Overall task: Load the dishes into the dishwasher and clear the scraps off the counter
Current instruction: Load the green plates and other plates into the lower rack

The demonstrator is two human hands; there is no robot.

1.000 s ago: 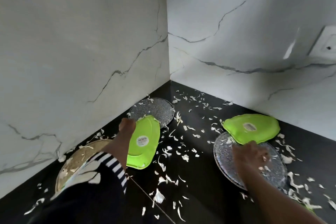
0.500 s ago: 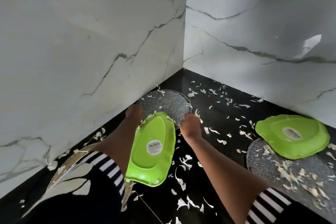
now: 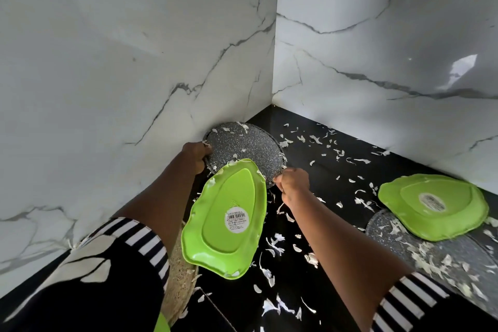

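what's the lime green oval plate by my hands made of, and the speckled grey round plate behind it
Lime green oval plate: probably plastic or melamine; smooth, glossy, moulded underside with barcode sticker. Speckled grey round plate: matte granite-look speckle; possibly melamine or coated metal.

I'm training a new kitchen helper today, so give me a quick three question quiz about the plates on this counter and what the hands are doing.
1. True or false: the left hand and the right hand each grip the rim of the speckled grey plate in the corner.
2. The green plate on the right lies partly on: A, a cutting board; B, a second speckled grey plate; C, a folded towel.
3. Short answer: which way up is the near green plate?

Key: 1. True. 2. B. 3. Upside down.
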